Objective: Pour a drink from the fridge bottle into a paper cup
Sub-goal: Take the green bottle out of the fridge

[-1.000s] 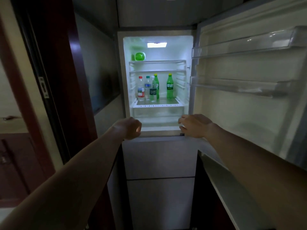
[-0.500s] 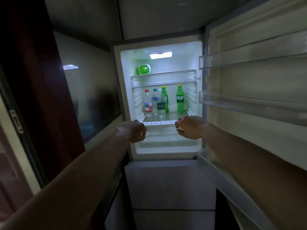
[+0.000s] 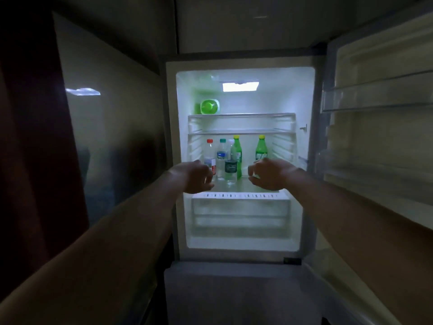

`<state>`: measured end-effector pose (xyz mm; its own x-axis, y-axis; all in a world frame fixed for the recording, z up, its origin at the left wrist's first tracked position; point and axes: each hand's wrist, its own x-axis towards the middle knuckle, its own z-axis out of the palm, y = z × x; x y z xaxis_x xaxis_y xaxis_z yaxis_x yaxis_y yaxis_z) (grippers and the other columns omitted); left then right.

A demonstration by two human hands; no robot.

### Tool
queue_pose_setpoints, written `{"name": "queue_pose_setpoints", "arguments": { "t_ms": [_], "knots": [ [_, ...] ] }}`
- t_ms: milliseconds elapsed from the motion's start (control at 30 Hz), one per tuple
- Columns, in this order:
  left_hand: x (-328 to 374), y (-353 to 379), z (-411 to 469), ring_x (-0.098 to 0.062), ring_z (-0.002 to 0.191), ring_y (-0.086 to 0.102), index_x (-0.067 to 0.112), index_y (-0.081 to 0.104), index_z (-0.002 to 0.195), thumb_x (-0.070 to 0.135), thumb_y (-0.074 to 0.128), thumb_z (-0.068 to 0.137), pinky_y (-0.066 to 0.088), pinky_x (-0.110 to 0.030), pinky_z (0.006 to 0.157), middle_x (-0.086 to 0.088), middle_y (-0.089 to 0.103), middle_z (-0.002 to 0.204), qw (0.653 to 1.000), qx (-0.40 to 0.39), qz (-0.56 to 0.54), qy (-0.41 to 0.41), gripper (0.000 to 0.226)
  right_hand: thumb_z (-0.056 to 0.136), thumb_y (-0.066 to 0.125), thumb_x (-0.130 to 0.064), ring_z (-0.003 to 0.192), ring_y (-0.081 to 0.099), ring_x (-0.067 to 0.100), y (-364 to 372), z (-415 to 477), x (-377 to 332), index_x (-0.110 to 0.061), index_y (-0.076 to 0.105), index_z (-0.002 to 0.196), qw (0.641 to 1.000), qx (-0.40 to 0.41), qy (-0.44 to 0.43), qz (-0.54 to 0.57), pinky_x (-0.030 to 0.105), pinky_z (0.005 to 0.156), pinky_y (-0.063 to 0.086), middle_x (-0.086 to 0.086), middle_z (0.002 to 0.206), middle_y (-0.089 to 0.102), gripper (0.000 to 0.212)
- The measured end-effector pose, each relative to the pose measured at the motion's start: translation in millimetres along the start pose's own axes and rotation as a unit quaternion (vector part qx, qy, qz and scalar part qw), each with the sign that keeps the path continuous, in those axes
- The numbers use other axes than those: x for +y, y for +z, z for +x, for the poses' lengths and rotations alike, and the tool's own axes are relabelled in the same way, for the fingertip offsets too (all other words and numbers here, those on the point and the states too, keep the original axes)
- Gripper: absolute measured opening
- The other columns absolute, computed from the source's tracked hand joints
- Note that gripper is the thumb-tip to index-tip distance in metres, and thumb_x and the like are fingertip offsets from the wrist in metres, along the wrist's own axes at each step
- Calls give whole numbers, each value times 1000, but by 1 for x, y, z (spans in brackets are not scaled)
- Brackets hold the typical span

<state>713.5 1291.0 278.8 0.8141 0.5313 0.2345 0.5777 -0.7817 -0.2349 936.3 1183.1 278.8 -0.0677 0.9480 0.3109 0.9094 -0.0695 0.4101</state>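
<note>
The fridge (image 3: 241, 249) stands open and lit in a dark room. On its middle shelf stand several bottles: a clear one with a red cap (image 3: 210, 153), a clear one with a teal cap (image 3: 221, 153), a clear dark-labelled one (image 3: 231, 167), and two green bottles with yellow caps (image 3: 238, 148) (image 3: 261, 148). My left hand (image 3: 195, 177) hovers in front of the red-capped bottle, fingers curled, holding nothing. My right hand (image 3: 269, 174) hovers just below the right green bottle, fingers apart and empty. No paper cup is in view.
The fridge door (image 3: 379, 137) hangs open at the right with clear door racks. A green item (image 3: 209, 106) lies on the top shelf. A crisper drawer (image 3: 241, 214) sits below the bottles. A glossy panel (image 3: 105, 137) flanks the left.
Both hands have risen from the fridge's lower edge to the height of the bottle shelf and reached closer to the bottles. The camera has come nearer to the fridge.
</note>
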Motion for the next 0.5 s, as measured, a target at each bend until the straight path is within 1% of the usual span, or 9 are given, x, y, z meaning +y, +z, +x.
{"name": "queue_pose_setpoints", "arguments": {
  "t_ms": [67, 133, 200, 300, 367, 433, 500],
  "knots": [
    [-18, -6, 16, -15, 83, 61, 22, 68, 103, 40, 52, 98, 45, -28, 74, 1, 68, 100, 1000, 28, 10, 5, 25, 99, 43, -36, 107, 59, 29, -12, 26, 7, -16, 61, 115, 1000, 14, -5, -18, 38, 90, 47, 10, 117, 63, 31],
    [-35, -12, 32, -16, 86, 63, 23, 68, 104, 43, 48, 99, 50, -31, 77, -1, 69, 103, 999, 51, 14, 10, 29, 100, 40, -34, 105, 63, 25, -27, 52, 14, -16, 62, 114, 999, 49, 1, -12, 32, 89, 46, 9, 115, 67, 31],
    [-50, -16, 47, -19, 88, 65, 24, 67, 101, 46, 47, 98, 54, -37, 81, -3, 70, 103, 997, 69, 20, 16, 29, 98, 44, -34, 100, 65, 23, -35, 76, 20, -20, 65, 108, 997, 79, 2, -12, 30, 85, 49, 7, 111, 69, 28],
    [-65, -22, 67, -22, 94, 66, 21, 67, 102, 43, 44, 99, 54, -38, 84, -5, 70, 104, 994, 100, 44, 31, 32, 96, 43, -36, 95, 67, 23, -33, 106, 21, -23, 64, 104, 996, 89, 4, -20, 33, 80, 53, 4, 108, 69, 27],
    [-76, -23, 81, -24, 90, 67, 19, 66, 101, 42, 44, 99, 56, -41, 83, -7, 70, 100, 991, 131, 26, 33, 32, 96, 42, -39, 92, 67, 23, -30, 122, 18, -24, 63, 104, 995, 104, -4, -13, 37, 79, 56, 4, 106, 69, 27],
    [-87, -23, 95, -27, 85, 68, 18, 65, 100, 41, 44, 99, 56, -44, 81, -10, 70, 95, 987, 157, 2, 19, 32, 95, 43, -40, 90, 67, 24, -30, 134, 21, -23, 62, 106, 993, 118, 2, 6, 39, 76, 56, 3, 105, 67, 27],
    [-96, -28, 108, -30, 86, 67, 14, 64, 99, 39, 46, 99, 56, -44, 82, -12, 70, 95, 982, 189, -18, -5, 31, 96, 46, -38, 91, 66, 27, -31, 144, 31, -20, 62, 110, 991, 132, 15, 1, 39, 75, 55, 4, 105, 65, 28]
  ]
}}
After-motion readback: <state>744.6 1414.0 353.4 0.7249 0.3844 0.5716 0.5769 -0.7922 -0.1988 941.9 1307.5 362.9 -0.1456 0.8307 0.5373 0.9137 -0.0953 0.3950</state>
